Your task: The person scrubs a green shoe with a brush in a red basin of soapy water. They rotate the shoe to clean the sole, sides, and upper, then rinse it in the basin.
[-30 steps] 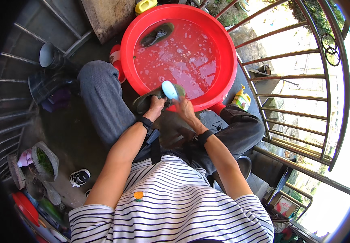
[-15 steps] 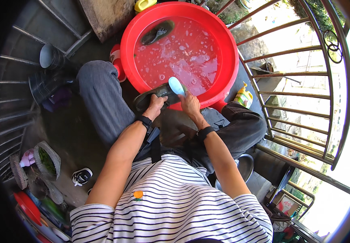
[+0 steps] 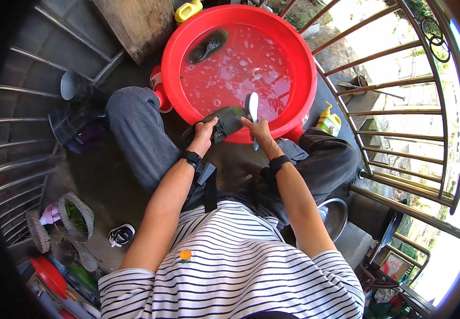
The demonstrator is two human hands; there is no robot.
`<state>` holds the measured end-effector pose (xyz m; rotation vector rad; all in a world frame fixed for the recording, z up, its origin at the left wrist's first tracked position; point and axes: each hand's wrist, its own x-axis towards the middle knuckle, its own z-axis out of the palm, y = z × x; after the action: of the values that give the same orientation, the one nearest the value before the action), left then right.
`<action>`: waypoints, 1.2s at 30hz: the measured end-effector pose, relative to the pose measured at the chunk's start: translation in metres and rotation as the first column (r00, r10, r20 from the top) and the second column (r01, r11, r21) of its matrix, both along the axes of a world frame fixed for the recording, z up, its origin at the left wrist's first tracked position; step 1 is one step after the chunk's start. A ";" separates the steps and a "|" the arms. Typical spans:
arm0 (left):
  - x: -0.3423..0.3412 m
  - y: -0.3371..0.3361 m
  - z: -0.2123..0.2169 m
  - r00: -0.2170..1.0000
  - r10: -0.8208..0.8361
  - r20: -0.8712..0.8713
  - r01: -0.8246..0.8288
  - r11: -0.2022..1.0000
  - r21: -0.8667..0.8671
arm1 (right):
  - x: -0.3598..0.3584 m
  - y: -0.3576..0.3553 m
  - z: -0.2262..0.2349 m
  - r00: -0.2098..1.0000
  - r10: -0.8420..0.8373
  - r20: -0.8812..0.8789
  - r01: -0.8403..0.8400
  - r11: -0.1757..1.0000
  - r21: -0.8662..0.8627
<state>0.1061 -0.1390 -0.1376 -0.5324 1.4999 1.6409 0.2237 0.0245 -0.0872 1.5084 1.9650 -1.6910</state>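
My left hand (image 3: 203, 134) is closed around a dark green lace-up shoe (image 3: 229, 123), held over the near rim of a large red basin (image 3: 305, 101). My right hand (image 3: 259, 132) grips a scrub brush (image 3: 254, 105) with a white and light-blue body. The brush stands nearly upright, its dark bristles facing left, just past the shoe's right end. My right fingers are close to that end; whether they touch it I cannot tell. A second dark shoe (image 3: 207, 47) lies in the sudsy water at the basin's far left.
A yellow bottle (image 3: 328, 121) stands right of the basin, beside metal railings (image 3: 400, 109). Another yellow container (image 3: 188, 9) and a wooden board (image 3: 137, 24) are at the far left. Dark buckets (image 3: 73, 85) stand left; a black-and-white shoe (image 3: 121, 235) lies on the floor.
The brush has turned from slanting left, pale back showing, to nearly upright with its bristles sideways. The shoe has rolled so its laces show. My right hand has shifted slightly right.
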 end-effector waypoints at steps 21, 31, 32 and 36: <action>0.023 -0.016 -0.034 0.946 0.063 -0.317 -0.098 0.991 -0.095 | -0.031 -0.055 0.018 0.707 0.704 0.060 -0.642 0.604 0.472; 0.016 -0.015 -0.034 0.983 0.038 -0.180 -0.042 0.999 -0.017 | -0.029 -0.046 0.013 0.759 0.629 0.168 -0.627 0.638 0.448; 0.016 -0.015 -0.034 0.992 0.031 -0.119 -0.033 0.999 -0.015 | -0.029 -0.046 0.013 0.732 0.667 0.141 -0.640 0.601 0.479; 0.016 -0.014 -0.042 0.965 -0.106 -0.240 0.070 0.986 -0.154 | -0.029 -0.043 0.013 0.860 0.416 0.294 -0.495 0.550 0.673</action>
<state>0.1218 -0.1533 -0.1793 -0.3408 1.8098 1.5812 0.1946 -0.0185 -0.0743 1.0028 2.8295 -0.5852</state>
